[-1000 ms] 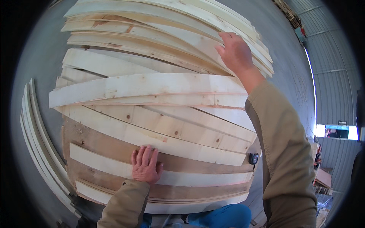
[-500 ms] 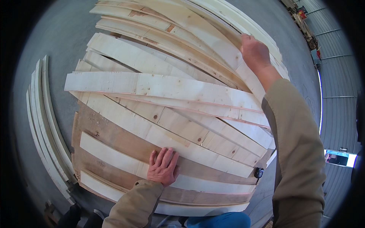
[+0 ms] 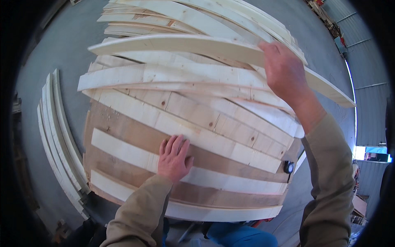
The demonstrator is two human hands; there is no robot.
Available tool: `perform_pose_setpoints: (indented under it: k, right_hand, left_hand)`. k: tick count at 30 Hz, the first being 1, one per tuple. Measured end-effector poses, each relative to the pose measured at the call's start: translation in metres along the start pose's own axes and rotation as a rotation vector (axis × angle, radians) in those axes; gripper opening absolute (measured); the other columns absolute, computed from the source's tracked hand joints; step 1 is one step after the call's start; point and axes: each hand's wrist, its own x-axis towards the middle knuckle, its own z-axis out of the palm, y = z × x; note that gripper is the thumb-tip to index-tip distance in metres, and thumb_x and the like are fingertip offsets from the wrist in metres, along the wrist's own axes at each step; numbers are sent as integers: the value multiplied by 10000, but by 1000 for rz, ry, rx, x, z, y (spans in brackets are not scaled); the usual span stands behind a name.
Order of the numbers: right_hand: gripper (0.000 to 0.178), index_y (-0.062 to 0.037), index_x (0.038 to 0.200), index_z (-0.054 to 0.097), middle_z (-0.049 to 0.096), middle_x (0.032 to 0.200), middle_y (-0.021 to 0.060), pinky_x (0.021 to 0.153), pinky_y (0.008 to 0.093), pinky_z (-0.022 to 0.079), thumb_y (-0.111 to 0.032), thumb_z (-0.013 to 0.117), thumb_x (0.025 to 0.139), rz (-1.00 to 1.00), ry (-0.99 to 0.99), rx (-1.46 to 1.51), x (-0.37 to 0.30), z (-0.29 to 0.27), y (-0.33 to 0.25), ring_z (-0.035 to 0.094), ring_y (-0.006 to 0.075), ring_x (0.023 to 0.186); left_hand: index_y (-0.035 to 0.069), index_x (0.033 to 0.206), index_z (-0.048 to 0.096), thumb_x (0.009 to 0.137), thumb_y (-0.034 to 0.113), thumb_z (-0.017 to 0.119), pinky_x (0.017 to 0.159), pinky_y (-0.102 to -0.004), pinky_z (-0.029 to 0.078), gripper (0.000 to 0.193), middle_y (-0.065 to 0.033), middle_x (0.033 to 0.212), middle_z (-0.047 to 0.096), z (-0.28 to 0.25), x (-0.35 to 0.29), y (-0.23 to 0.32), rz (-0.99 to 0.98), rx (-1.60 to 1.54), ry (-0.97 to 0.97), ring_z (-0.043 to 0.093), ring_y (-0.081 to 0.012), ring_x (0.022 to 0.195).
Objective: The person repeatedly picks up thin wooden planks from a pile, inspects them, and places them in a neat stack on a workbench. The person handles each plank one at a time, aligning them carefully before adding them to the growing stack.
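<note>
Right hand: closed on one long, curved board, fingers over its edge, grip well right of the middle. Left hand: flat, fingers a little spread, resting on a pale strip, gripping nothing.

The board lies across the view above the crossed boards, its right end jutting past the bench over the floor. Cannot tell whether its left end is clear of the wood beneath or brushing it.

Handling, my judgement: with so much length left of the grip, that end will likely dip and swing. Better to hold nearer the middle, or bring the left hand up to steady the long side. Lift clear before turning, so the edge doesn't drag on the crossed boards. Watch the right end too; it sweeps wide and is easily forgotten.

Further out: a tape measure at the bench's right edge, worth keeping out of the way. Beyond the board, a loose pile, liable to slide if knocked. On the floor at left, several more planks.
</note>
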Motion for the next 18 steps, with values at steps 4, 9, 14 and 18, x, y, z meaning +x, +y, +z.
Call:
perform_pose_setpoints:
  k: [4,9,14,18]
  right_hand:
    - [219,-56,1148,654,691,1070,174,836,507,545,-40,533,966,185,-114,132,-81,-64,-36,657,419,1011]
    - [190,-26,1127,693,714,1084,210,863,490,534,-82,590,977,366,-162,240,-174,-176,-82,666,432,997]
    - [200,11,1049,721,744,900,173,777,388,539,-145,735,925,796,-182,494,-251,-274,-160,703,300,829]
    - [285,16,1005,734,738,849,125,741,339,528,-179,858,839,923,-170,560,-298,-325,-211,664,184,768]
  left_hand:
    - [81,1458,568,854,264,798,1241,-578,298,672,-164,1572,475,1,-4,0,31,4,26,408,-378,1494]
    - [65,1456,567,848,254,833,1236,-566,314,690,-185,1570,491,-32,-16,23,-21,-95,94,422,-394,1486]
    - [56,1551,463,998,431,733,1160,-506,412,721,-120,1500,578,-114,-37,78,-379,-1203,-234,518,-255,1422]
    - [131,1361,607,1047,410,679,1064,-472,522,426,-75,1325,687,-179,-91,116,-415,-1832,-135,651,-240,1259]
